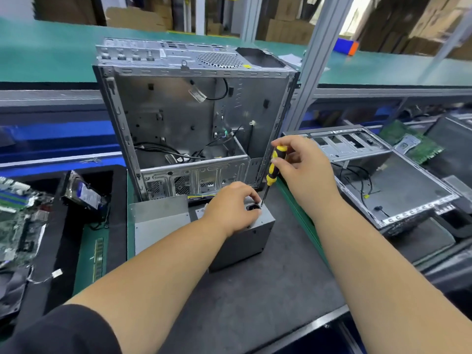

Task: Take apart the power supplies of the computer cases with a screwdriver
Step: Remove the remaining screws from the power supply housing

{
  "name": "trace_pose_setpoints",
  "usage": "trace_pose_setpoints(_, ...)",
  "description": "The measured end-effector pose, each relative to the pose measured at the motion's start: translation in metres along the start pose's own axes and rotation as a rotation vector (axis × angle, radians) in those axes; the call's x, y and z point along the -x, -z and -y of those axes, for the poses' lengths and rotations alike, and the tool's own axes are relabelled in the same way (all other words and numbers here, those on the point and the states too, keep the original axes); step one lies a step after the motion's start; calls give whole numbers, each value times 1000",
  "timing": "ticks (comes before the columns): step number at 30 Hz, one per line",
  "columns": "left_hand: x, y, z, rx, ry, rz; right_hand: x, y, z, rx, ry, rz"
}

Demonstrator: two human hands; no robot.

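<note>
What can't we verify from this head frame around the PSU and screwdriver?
- Screw under the screwdriver tip: too small, and the left hand covers that corner.
- Top face of the power supply: mostly hidden by the left hand.
- Screwdriver handle top: wrapped by the right hand.
- Second case at right: front end hidden behind the right forearm.

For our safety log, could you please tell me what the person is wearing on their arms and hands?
Both hands, the left hand and the right hand, are bare: no gloves, rings or watch show. Both forearms are bare too. A black sleeve covers the left upper arm.
</note>
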State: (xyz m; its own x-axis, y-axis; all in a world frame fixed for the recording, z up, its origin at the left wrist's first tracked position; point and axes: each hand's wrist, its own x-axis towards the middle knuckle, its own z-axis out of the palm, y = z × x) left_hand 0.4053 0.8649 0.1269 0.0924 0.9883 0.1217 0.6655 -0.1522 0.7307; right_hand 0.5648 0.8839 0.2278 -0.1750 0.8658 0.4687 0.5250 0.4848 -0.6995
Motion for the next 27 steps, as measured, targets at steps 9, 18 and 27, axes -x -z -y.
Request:
trace_pose_setpoints(9,0,1,-3,67,17,17,4,-2,-10,-182,15,79)
trace_pose_setpoints(18,8,-2,-27,-197,1,-13,-7,6,-18,-276,109,202)
trace_pose_setpoints(27,18,-22,-41,-148,81,-128,-7,22,-36,-535,106,278)
